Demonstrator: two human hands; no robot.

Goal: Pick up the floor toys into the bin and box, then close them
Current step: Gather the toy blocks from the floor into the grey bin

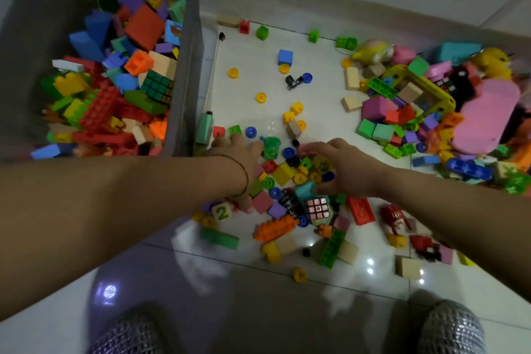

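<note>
Left grip, right grip both spread, holding nothing, flanking block pile; loose scoop may spill pieces short of bin.

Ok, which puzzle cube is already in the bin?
The green-faced cube, against the right wall of the grey bin. The pink-faced cube lies on the floor by the right hand.

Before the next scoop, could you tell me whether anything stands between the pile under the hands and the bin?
Nothing visible does: the bin stands open beside the left hand; only its wall must be cleared.
</note>
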